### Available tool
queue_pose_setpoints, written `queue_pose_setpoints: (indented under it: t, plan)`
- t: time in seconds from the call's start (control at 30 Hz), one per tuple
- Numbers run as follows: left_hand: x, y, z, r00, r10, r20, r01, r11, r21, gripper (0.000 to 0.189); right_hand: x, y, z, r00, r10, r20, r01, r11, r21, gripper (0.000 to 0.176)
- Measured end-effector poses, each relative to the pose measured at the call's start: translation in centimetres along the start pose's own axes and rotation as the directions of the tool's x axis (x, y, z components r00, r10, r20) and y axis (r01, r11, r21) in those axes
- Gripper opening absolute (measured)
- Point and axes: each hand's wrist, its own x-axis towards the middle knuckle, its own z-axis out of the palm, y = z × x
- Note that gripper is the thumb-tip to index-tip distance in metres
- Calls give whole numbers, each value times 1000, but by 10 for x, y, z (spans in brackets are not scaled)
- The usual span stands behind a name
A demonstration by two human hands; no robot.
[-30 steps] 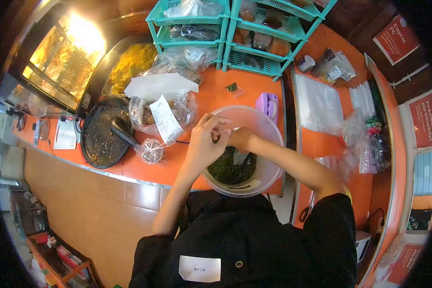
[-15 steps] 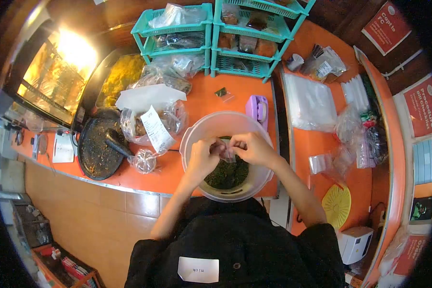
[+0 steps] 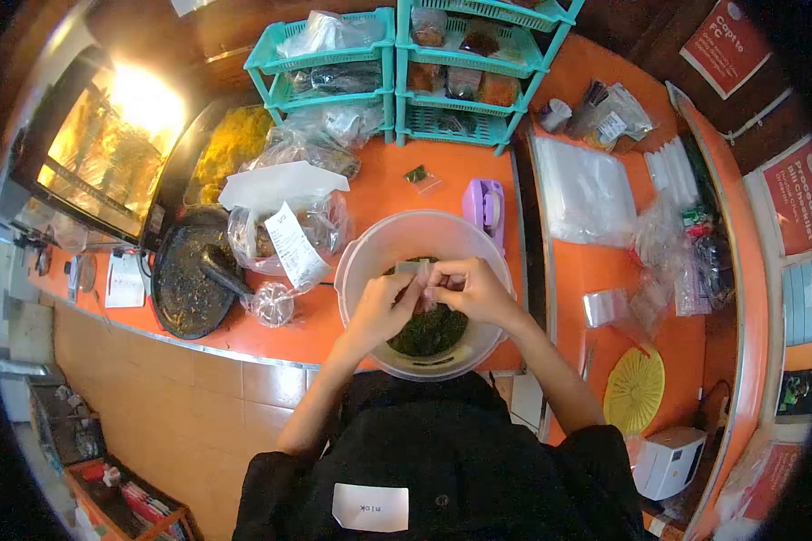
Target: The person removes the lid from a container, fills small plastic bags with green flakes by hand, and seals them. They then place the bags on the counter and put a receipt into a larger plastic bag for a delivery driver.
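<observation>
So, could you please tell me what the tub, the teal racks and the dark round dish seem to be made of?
The tub looks like smooth plastic, its walls cloudy and translucent. The teal racks look like moulded plastic, evenly coloured, with slotted sides. The dark round dish is dull and near-black, suggesting stone, though metal is possible.

Orange counter (image 3: 383, 185) lies open beyond the tub (image 3: 352, 261), purple dispenser (image 3: 484, 209) blocking its right.

A black plate (image 3: 179, 287) holds crumbs. Behind the plate is a tray (image 3: 196, 187) of yellow food (image 3: 233, 149). Right of the plate, a paper slip (image 3: 290, 245) lies on a clear bag (image 3: 335, 224).
</observation>
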Motion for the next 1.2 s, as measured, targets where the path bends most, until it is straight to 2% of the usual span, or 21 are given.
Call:
queue_pose_setpoints:
  t: [0.03,0.1,0.13,0.17,0.2,0.23,0.3,0.33,0.43,0.5,0.53,0.6,0.63,0.7,0.8,0.9,1.0,1.03,1.1,1.13,1.2]
  plan:
    - [0,0,-2,999,-39,32,42,995,-91,19,0,-3,-1,996,85,7,-86,996,21,13]
    - [-2,14,-7,995,-75,64,65,987,147,16,-1,-13,-4,966,256,28,-257,965,59,16]
    - [-4,19,-9,992,-98,76,75,962,263,16,-1,-9,-2,991,87,-102,-104,978,-181,16]
    - [-5,17,-7,997,-76,4,71,950,304,15,-1,-2,1,976,-113,-185,24,904,-426,17]
    - [-5,15,-5,997,-47,-65,67,937,344,15,0,-2,3,922,-323,-212,113,751,-651,18]
    - [-4,14,-3,991,-15,-132,65,921,383,15,0,-3,4,918,-335,-212,108,726,-679,17]
    - [-1,21,-5,981,-140,-133,186,867,463,20,0,-10,6,909,-361,-208,99,673,-733,16]
    - [1,24,-7,970,-203,-136,244,830,501,24,1,-14,6,899,-367,-239,97,699,-708,15]
    - [4,28,-6,940,257,-223,-95,828,552,43,7,-18,4,875,-402,-270,142,747,-649,11]
    - [6,22,-7,986,166,-32,-152,953,263,57,6,-15,0,868,-448,-213,229,743,-629,9]
    - [7,20,-7,987,141,74,-149,983,104,63,4,-16,-2,891,-405,-207,200,758,-621,9]
    - [8,17,-10,993,106,60,-114,983,142,67,-1,-21,-8,929,-316,-191,142,783,-605,11]
    - [9,16,-12,995,86,53,-94,983,160,69,-2,-25,-9,909,-346,-232,136,773,-620,10]
    - [9,8,-14,984,175,-42,-150,926,345,74,-3,-30,-11,862,-402,-308,118,751,-650,7]
    - [7,32,-9,940,328,-92,-211,772,599,71,-6,-28,-1,912,-312,-265,49,725,-687,14]
    - [8,30,6,928,335,-160,-211,829,518,60,-3,-38,9,923,-287,-256,56,758,-650,12]
    - [4,17,4,950,171,-260,-73,934,349,49,11,-46,1,956,-78,-284,-81,858,-507,8]
    - [2,16,1,953,100,-286,-8,953,304,45,18,-41,-5,973,-106,-204,-32,815,-578,9]
    - [2,10,-8,929,158,-335,-39,942,334,45,38,-8,-19,990,-140,-34,78,716,-694,12]
    - [3,8,-11,915,189,-356,-56,935,351,44,51,29,-22,997,2,79,58,667,-743,18]
    - [5,1,-14,915,207,-347,-106,952,288,48,65,79,-12,895,247,372,218,485,-847,15]
